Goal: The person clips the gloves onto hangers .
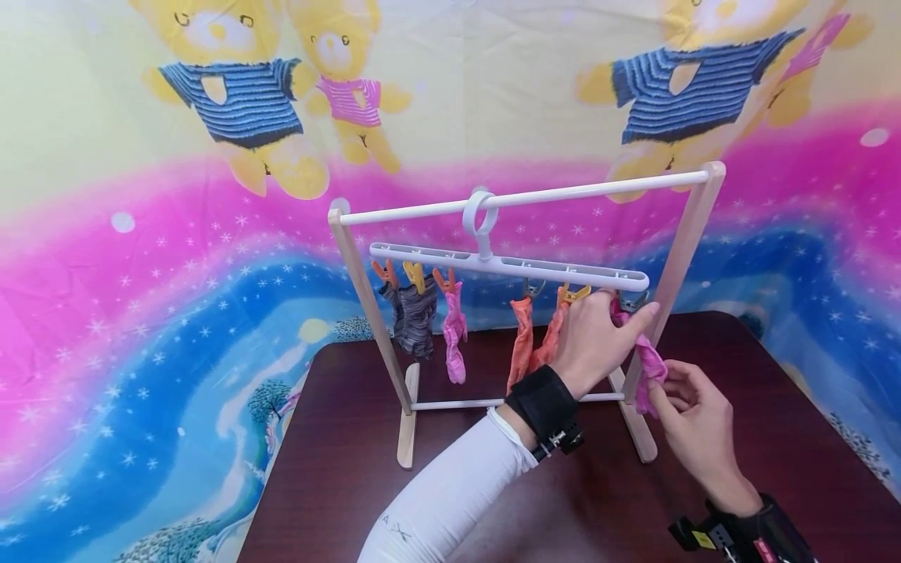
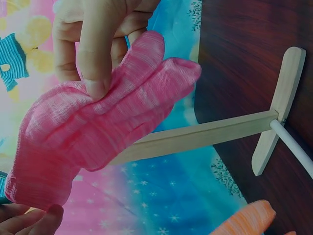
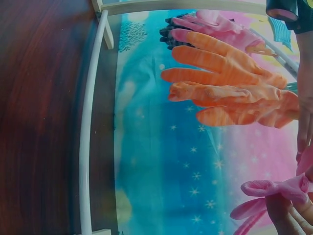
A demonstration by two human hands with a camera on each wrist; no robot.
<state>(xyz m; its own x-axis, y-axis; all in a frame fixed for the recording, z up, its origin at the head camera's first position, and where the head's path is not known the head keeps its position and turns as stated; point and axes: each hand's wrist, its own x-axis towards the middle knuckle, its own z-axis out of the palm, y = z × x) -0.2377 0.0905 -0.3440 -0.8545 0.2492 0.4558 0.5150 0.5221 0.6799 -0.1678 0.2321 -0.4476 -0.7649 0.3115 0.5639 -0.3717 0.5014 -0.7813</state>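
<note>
A pink knitted glove [image 1: 649,367] hangs at the right end of a white clip hanger [image 1: 563,272], fingers downward. My left hand [image 1: 597,340] is at its cuff, below a grey-green clip [image 1: 632,302]; in the left wrist view its fingertips [image 2: 49,218] pinch the cuff edge. Lower down, my right hand [image 1: 697,426] pinches the glove between thumb and fingers. The right wrist view shows the glove's fingers [image 3: 249,208] spread beside that hand. Orange gloves [image 3: 220,73] hang next to my left hand, one from a yellow clip [image 1: 576,294].
The hanger's hook [image 1: 481,215] loops over the white top bar [image 1: 598,189] of a wooden rack [image 1: 686,242]. Dark gloves [image 1: 414,317] and another pink glove [image 1: 455,336] hang on the left. The rack stands on a dark brown table [image 1: 324,469] before a printed cloth [image 1: 176,313].
</note>
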